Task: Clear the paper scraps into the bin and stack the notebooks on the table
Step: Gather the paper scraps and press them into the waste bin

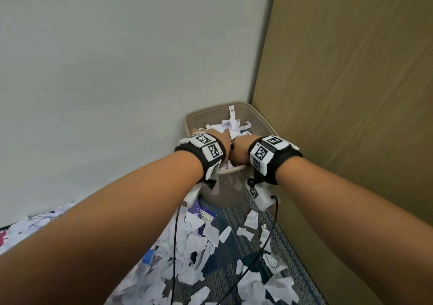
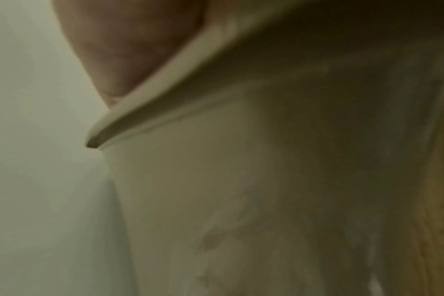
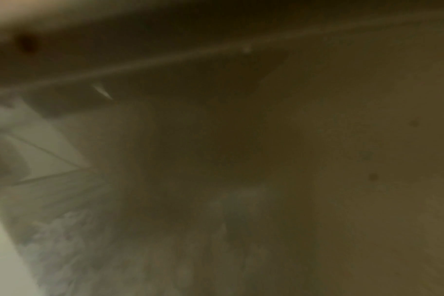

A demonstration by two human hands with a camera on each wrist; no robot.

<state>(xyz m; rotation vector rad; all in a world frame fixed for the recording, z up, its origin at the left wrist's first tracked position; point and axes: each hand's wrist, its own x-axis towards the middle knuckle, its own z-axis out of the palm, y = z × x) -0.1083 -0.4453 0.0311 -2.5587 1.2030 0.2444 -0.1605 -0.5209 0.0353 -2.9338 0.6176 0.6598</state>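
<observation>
A beige bin [image 1: 262, 119] stands in the corner, heaped with white paper scraps [image 1: 230, 125]. Both hands reach over its near rim into the heap. My left hand [image 1: 225, 140] and right hand [image 1: 241, 151] sit close together, with their fingers hidden down among the scraps. In the left wrist view the heel of the left hand [image 2: 139, 50] lies just above the bin rim [image 2: 180, 80]. The right wrist view is blurred and shows only the bin wall [image 3: 342, 160]. A purple spiral notebook [image 1: 207, 215] lies on the floor before the bin, half covered by scraps.
Torn paper scraps [image 1: 199, 246] litter the patterned carpet [image 1: 225, 274] in front of the bin. A white wall [image 1: 117, 70] is on the left, a brown panel [image 1: 351, 93] on the right. Black cables [image 1: 174, 246] hang from both wristbands.
</observation>
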